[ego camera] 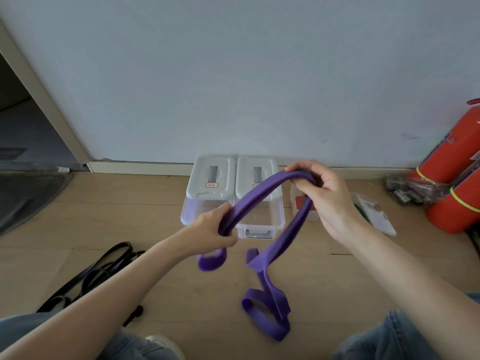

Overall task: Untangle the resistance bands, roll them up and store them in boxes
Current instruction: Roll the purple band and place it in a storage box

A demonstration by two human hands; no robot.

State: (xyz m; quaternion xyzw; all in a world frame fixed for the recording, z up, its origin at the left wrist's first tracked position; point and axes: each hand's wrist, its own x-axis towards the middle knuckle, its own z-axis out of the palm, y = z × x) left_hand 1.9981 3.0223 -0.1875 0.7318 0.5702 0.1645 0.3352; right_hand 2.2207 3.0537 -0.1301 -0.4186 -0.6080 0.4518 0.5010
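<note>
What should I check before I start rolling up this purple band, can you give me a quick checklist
1. Both hands on the band: ok. The left hand and right hand each grip the purple band.
2. Band free of twists: not ok. Its hanging end still folds and loops on the floor.
3. Separate from the black bands: ok, they lie apart to the left.
4. Boxes ready: not ok. The two clear boxes have their grey lids on.
5. Box contents: cannot tell.
</note>
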